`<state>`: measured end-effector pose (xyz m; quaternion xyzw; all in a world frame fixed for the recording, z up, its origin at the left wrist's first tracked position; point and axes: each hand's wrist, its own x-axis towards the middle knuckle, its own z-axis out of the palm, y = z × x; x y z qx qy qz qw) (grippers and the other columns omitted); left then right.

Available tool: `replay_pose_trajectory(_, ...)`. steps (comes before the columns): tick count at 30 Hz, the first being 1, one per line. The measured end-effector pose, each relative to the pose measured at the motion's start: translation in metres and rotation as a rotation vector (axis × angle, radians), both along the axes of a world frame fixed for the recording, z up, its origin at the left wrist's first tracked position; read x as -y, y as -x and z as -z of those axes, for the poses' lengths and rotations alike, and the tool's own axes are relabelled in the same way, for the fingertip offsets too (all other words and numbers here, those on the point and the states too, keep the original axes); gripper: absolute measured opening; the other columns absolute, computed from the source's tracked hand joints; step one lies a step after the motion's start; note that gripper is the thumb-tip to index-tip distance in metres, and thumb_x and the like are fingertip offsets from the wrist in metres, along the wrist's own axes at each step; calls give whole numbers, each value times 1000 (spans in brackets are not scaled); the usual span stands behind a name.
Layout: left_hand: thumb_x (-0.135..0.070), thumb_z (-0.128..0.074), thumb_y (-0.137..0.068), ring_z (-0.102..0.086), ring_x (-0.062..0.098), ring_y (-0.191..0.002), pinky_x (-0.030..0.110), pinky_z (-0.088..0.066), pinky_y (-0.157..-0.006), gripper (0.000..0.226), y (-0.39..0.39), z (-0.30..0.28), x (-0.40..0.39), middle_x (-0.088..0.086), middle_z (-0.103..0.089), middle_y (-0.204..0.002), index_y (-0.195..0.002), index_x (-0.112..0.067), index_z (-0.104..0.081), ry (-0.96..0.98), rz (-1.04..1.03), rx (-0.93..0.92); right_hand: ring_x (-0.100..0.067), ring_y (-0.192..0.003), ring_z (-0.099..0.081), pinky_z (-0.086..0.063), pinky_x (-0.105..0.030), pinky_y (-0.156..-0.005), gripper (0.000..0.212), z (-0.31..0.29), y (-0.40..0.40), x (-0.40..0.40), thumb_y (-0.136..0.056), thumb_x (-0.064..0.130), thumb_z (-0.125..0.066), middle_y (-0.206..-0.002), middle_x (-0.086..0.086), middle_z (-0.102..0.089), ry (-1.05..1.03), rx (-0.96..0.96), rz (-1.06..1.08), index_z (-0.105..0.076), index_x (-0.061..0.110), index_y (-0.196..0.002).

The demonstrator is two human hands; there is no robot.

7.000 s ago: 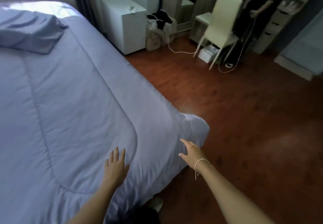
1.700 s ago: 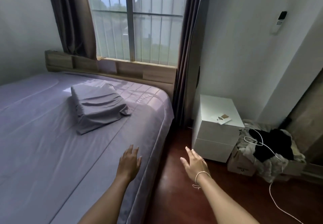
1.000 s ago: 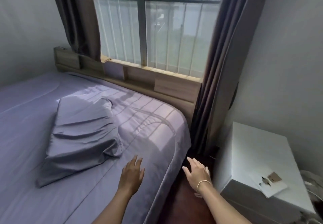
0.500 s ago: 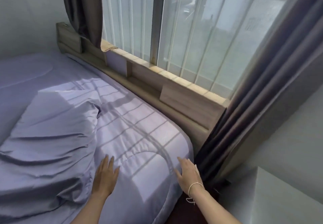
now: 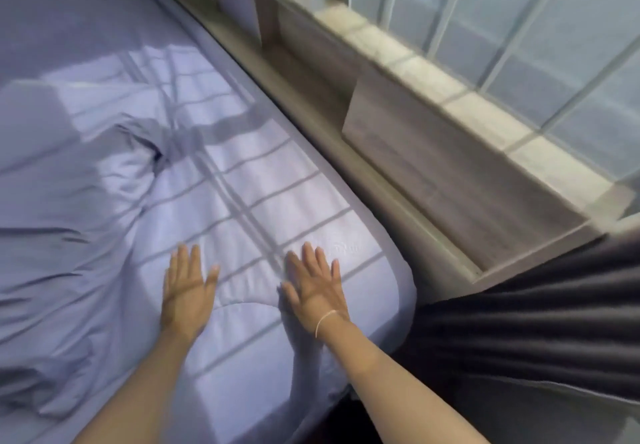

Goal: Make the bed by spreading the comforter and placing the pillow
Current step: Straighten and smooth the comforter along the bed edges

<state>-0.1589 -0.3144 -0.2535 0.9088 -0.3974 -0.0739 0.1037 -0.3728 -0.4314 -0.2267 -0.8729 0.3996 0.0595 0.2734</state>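
Both arms reach forward, left hand [image 5: 187, 291] and right hand [image 5: 317, 286] palm-down side by side, fingers [image 5: 308, 254] spread flat.

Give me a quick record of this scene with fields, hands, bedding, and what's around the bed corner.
left hand: open, palm flat on the comforter
right hand: open, palm flat near the bed corner, thin band on the wrist
comforter: lilac, spread flat, striped by window light
pillow: wrinkled, left of the hands
headboard: wooden, along the window
curtain: dark, right of the corner
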Motion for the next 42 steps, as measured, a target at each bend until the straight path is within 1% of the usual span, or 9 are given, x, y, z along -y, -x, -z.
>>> replay_pose_trajectory(5, -40, -34, -100, -11, 40, -144, 55, -5, -115, 64, 70, 27, 43, 23, -13, -156, -148, -2, -19, -82, -150, 25, -23, -148, -7, -4, -44, -119, 63, 52, 60, 29, -95, 57, -29, -160, -6, -10, 139, 78, 2, -15, 29, -151)
replay_pose_trajectory(10, -54, -18, -95, -7, 43, -143, 54, -5, -116, 72, 118, 17, 60, 24, -9, -156, -150, -8, -12, -140, 48, 59, -22, -147, -5, -6, -42, -118, 69, 62, 109, 47, -93, 64, -26, -160, -4, -8, 107, 82, 93, -7, 32, -151)
replay_pose_trajectory(15, -70, -15, -87, 3, 38, -145, 53, -4, -117, 88, 151, 6, 64, 21, 1, -157, -152, -12, -6, -184, 206, 43, -15, -148, -4, -12, -42, -121, 56, 70, 154, 43, -99, 33, -38, -160, -2, -9, -14, 168, 344, -20, 21, -150)
replay_pose_trajectory(18, -78, -18, -81, 4, 37, -145, 53, -3, -117, 98, 163, 8, 48, 21, 0, -157, -151, -10, -9, -218, 350, 112, -19, -147, -11, -23, -42, -118, 76, 76, 180, 27, -85, 0, -42, -161, 1, -6, -223, 125, 583, -11, 23, -152)
replay_pose_trajectory(23, -68, -22, -88, -4, 42, -144, 56, -6, -116, 81, 167, 15, 40, 20, -5, -158, -152, -18, -12, -269, 436, 242, -32, -137, -36, -39, -48, -107, 96, 95, 186, 24, -84, 21, -64, -156, -8, -26, -399, -11, 731, 6, 29, -150)
replay_pose_trajectory(26, -51, -22, -98, -11, 44, -143, 59, -12, -114, 59, 169, 20, 42, 13, -20, -157, -150, -23, -21, -238, 480, 294, -39, -111, -58, -51, -46, -90, 60, 105, 175, 41, -90, 27, -57, -123, -19, -61, -289, -132, 759, -30, 20, -144)
replay_pose_trajectory(29, -40, -27, -103, -24, 42, -140, 58, -22, -113, 49, 167, 30, 42, 9, -37, -150, -146, -18, -34, -142, 533, 349, -40, -95, -64, -52, -40, -80, 22, 108, 172, 53, -94, 22, -49, -101, -19, -70, -145, -179, 693, -63, 12, -107)
replay_pose_trajectory(35, -33, -23, -104, -52, 31, -125, 51, -35, -107, 43, 182, 27, 62, 6, -59, -131, -130, -12, -50, 41, 683, 351, -41, -92, -64, -50, -37, -72, 22, 127, 212, 53, -91, 19, -48, -100, -21, -68, -133, -216, 786, -66, 17, -105)
replay_pose_trajectory(42, -34, -36, -102, -39, 24, -135, 52, -28, -111, 40, 208, 41, 81, -1, -51, -140, -135, -17, -51, -2, 680, 359, -43, -95, -63, -49, -40, -74, 24, 138, 230, 54, -95, 19, -46, -104, -24, -67, -108, -265, 910, -63, 12, -111)
